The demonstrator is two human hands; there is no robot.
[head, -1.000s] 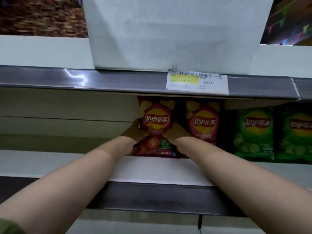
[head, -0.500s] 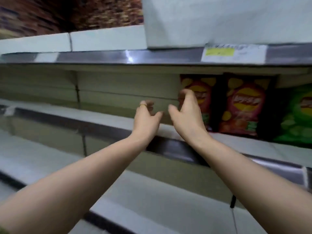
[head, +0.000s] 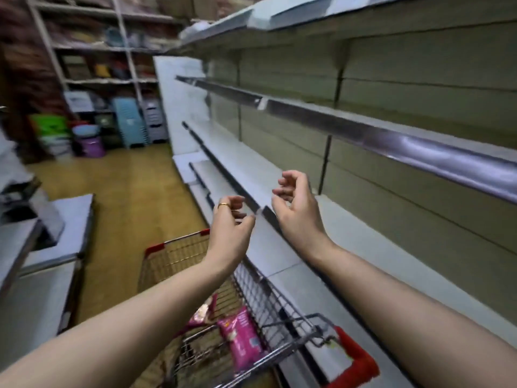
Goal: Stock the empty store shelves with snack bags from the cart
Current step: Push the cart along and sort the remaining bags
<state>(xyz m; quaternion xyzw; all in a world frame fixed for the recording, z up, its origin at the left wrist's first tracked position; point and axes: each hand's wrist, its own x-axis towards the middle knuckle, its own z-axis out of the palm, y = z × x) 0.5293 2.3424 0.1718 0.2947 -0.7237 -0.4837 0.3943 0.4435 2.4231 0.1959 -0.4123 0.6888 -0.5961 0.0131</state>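
Several long shelves are seen running along the right side, bare of goods, with metal strips along their front edges. Below them, just beside the lowest shelf, a wire cart with red corner caps and a red handle is parked on the yellowish floor. Both bare forearms are raised over the cart. The left hand, marked by a gold ring, is held empty with its fingers loosely curled. The right hand is likewise empty and half curled, near the left but apart. Two pink snack bags are seen lying inside the cart.
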